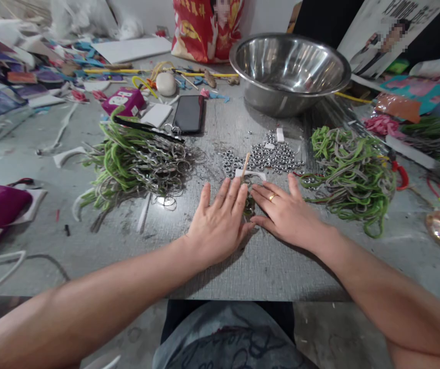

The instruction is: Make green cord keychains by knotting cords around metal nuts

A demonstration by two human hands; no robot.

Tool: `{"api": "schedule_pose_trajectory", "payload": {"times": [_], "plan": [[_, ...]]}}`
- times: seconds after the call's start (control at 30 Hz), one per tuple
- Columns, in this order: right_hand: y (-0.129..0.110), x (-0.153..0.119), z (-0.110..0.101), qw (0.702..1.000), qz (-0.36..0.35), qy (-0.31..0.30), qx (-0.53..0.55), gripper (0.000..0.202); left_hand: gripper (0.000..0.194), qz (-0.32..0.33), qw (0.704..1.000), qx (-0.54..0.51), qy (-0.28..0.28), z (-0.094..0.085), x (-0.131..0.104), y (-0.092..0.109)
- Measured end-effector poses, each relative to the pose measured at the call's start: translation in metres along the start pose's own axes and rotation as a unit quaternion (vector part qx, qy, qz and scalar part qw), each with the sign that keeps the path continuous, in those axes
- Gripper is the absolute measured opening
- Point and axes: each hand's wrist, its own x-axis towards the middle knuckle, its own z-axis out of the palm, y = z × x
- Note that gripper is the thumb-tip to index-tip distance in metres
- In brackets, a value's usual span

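Palms down and fingers extended, a worker's left hand (217,220) and right hand (287,212) nearly meet around a small green strand (249,206), perhaps to steady it; whether either grips it, one cannot tell. Metal beads (281,158) lie just beyond at one o'clock, seemingly for easy reach, with green-and-grey cords heaped at ten (122,159) and two (358,174).
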Motion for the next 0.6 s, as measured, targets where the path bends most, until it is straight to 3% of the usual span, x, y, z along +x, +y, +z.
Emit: {"api": "schedule_pose_trajectory", "payload": {"times": [0.17,0.43,0.6], "plan": [[-0.001,0.0,-0.001,1.0,0.002,-0.009,0.001,0.046,0.059,0.044,0.998,-0.031,-0.022,0.004,0.0,-0.001],[-0.001,-0.002,0.002,1.0,0.001,0.009,-0.015,0.052,0.068,-0.01,1.0,-0.015,-0.025,0.003,0.003,-0.001],[-0.001,-0.002,0.002,1.0,-0.001,0.012,-0.018,0.054,0.061,-0.021,0.999,-0.01,-0.024,0.004,0.01,-0.003]]}}
